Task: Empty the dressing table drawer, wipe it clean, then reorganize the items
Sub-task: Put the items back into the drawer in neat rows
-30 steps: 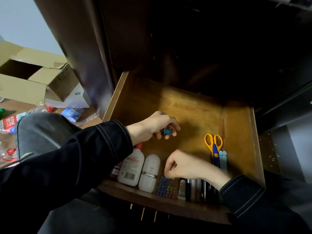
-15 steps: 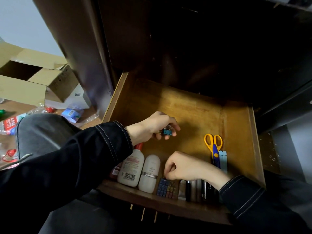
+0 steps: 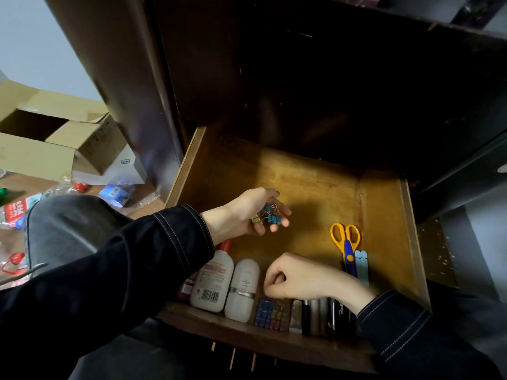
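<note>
The wooden drawer (image 3: 315,193) stands pulled out in front of me. My left hand (image 3: 241,215) hovers over its middle and holds a small bunch of blue and yellow binder clips (image 3: 270,216) in curled fingers. My right hand (image 3: 299,278) reaches down at the front, its fingertips pinching at the top of a row of binder clips (image 3: 270,315) lined up against the front wall. Left of that row lie a white bottle with a red cap (image 3: 212,281) and a white capsule-shaped container (image 3: 242,289). To the right lie dark pens and tubes (image 3: 318,316).
Yellow-handled scissors (image 3: 345,237) and pale blue sticks (image 3: 361,266) lie by the right wall of the drawer. An open cardboard box (image 3: 55,144), a plastic bottle (image 3: 16,212) and wrappers sit on the floor to the left, beyond my knee (image 3: 63,223). Dark cabinet above.
My right hand has dropped a little, down onto the row of clips at the drawer front. My left hand has stayed nearly still with its bunch of clips.
</note>
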Motion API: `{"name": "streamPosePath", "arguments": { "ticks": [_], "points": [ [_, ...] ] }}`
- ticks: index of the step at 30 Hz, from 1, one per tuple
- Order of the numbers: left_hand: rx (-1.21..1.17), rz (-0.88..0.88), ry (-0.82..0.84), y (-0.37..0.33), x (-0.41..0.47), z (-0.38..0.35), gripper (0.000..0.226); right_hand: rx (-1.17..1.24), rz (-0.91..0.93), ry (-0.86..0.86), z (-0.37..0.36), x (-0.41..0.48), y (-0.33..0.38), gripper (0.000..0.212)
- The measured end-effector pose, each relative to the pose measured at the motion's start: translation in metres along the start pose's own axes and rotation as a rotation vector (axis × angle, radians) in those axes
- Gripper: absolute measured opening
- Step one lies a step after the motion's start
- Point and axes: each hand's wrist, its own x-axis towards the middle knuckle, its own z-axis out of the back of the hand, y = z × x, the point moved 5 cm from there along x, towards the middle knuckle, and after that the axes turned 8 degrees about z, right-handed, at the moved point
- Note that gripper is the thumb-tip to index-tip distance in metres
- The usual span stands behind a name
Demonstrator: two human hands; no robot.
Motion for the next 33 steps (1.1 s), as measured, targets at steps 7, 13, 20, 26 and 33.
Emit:
{"name": "streamPosePath", "arguments": {
  "ticks": [7,13,20,26,33],
  "points": [
    [0.068,-0.059,-0.073,-0.004,0.001,0.002,0.053,0.078,-0.071,-0.61,0.072,-0.027,-0.017,0.014],
    [0.153,-0.027,0.07,0.002,-0.001,-0.012,0.067,0.125,0.079,-0.731,0.076,-0.028,-0.003,0.007],
    [0.141,-0.051,0.127,0.001,-0.004,-0.015,0.072,0.155,0.081,-0.754,0.077,-0.026,-0.006,0.021],
    [0.107,-0.024,0.107,0.001,-0.005,-0.015,0.068,0.186,0.05,-0.74,0.076,-0.026,-0.006,0.035],
    [0.146,-0.01,0.15,0.002,-0.006,-0.02,0.073,0.144,0.09,-0.793,0.074,-0.027,0.0,0.006]
  ]
}}
